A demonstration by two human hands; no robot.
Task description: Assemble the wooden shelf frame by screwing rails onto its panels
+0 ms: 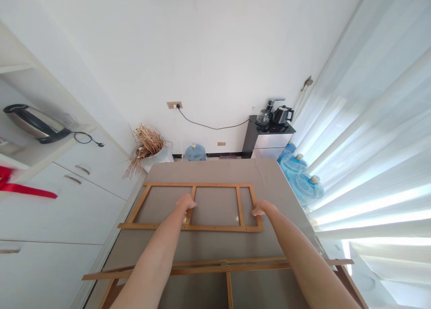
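A flat wooden frame [215, 228] with several crossbars lies over the grey-brown tabletop [215, 170]. Around its middle crossbar closes my left hand [186, 202], the fingers partly hidden behind the wood. My right hand [262, 208] grips the frame's right end bar, with its fingers curled over the edge. Closer to me, a second wooden structure [202, 269] with long rails stretches across the table beneath my forearms. Parts of its rails are covered by my arms.
White cabinets [63, 206] line the left side, with a kettle [37, 123] on a shelf. Behind the table stand a dried plant [148, 141], a water jug [195, 152] and a tea cabinet [269, 141]. More water jugs [307, 188] and white curtains [377, 165] are on the right.
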